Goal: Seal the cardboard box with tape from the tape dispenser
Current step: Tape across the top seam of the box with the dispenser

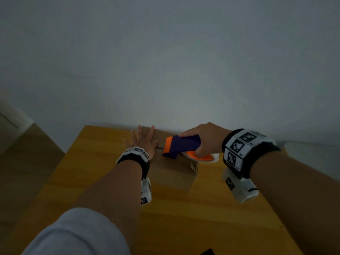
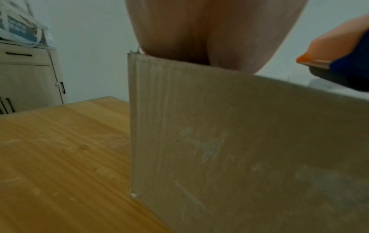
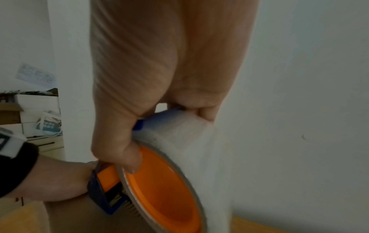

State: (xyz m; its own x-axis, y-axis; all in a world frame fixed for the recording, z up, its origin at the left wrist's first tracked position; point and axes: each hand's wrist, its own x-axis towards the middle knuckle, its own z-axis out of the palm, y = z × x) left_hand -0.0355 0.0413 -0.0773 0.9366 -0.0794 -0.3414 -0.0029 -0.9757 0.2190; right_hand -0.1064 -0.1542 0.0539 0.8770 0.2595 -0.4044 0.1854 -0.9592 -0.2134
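A brown cardboard box stands on the wooden table against the wall. My left hand lies flat on the box's top, fingers straight and spread; the left wrist view shows its palm on the top edge above the box's side. My right hand grips a blue and orange tape dispenser that sits on the box top near the seam. In the right wrist view the fingers curl round the dispenser and its clear tape roll with an orange core.
A pale wall rises right behind the box. A light wooden cabinet stands beyond the table's left side. A dark flat object shows at the table's near edge.
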